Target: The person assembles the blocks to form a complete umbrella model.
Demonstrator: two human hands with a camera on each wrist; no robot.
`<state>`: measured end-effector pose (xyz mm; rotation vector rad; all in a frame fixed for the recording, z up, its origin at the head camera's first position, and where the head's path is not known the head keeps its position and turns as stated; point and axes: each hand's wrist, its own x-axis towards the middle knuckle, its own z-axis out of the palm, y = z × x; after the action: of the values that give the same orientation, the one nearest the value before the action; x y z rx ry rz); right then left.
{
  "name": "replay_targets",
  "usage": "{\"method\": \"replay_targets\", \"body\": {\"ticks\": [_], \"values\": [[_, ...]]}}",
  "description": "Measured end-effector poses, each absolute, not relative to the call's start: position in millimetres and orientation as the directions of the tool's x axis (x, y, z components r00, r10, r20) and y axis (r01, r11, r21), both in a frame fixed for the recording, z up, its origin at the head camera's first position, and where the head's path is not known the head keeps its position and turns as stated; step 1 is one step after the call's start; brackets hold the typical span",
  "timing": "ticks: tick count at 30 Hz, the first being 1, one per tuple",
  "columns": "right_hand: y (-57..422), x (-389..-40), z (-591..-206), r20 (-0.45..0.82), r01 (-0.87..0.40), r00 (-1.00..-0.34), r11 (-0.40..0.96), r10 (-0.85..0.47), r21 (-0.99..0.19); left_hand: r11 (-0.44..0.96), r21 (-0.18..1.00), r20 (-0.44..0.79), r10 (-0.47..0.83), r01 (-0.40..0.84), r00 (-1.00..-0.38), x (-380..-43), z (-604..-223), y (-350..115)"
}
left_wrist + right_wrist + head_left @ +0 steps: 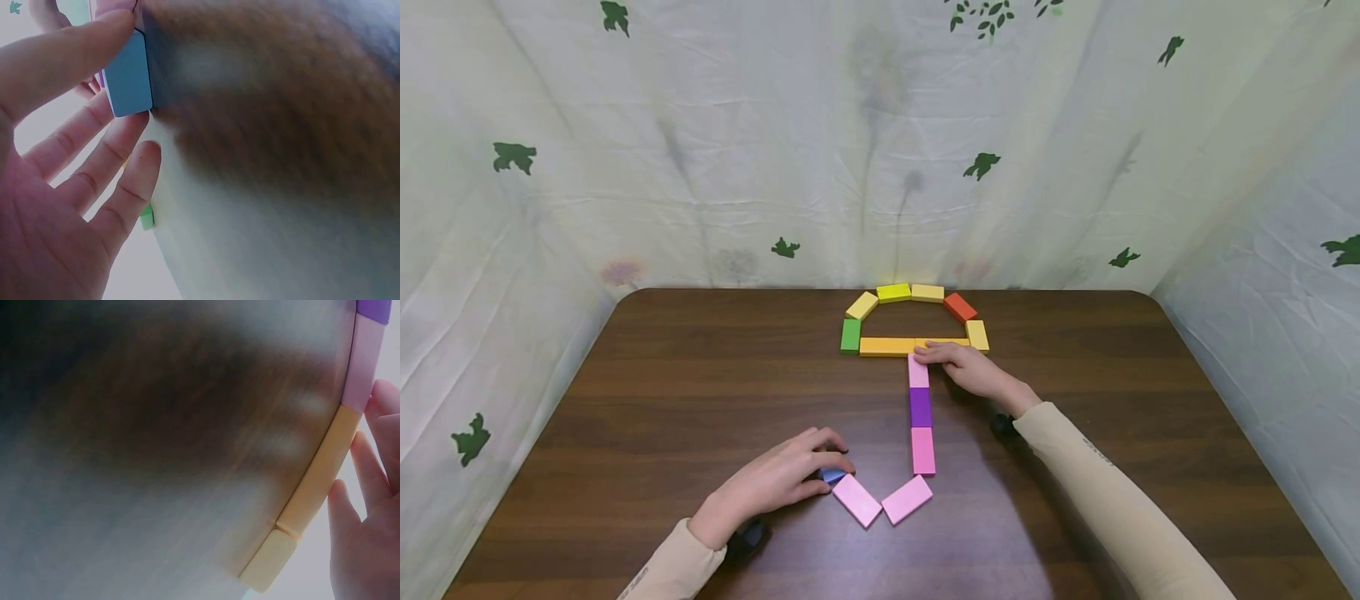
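Observation:
My left hand (778,473) pinches a blue block (129,78) between thumb and fingers, low on the table. In the head view only a sliver of that block shows under the fingers, touching or nearly touching a pink block (857,500). Farther back, my right hand (973,371) lies with its fingers extended over the right orange block (951,341) and the upper end of a light pink block (919,372). Below that pink block, a purple block (921,407) and another pink block (923,451) continue the column. One slanted pink block (907,500) sits at its foot.
An arch of small blocks curves above the left orange block (887,347): green (851,336), bright yellow (893,292), red (960,307) and several pale yellow ones. The brown wooden table (700,375) ends at a white curtain (737,167) with green leaf shapes.

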<state>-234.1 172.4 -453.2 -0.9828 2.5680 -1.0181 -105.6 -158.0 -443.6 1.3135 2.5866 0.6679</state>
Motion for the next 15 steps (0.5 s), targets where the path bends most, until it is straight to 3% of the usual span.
{"method": "replay_targets", "body": {"ticks": [15], "values": [[171.7, -233.8, -452.4, 0.046, -0.507, -0.754, 0.536, -0.655, -0.674, 0.486, 0.466, 0.097, 0.803, 0.74, -0.588, -105.4, -441.0, -160.8]]}}
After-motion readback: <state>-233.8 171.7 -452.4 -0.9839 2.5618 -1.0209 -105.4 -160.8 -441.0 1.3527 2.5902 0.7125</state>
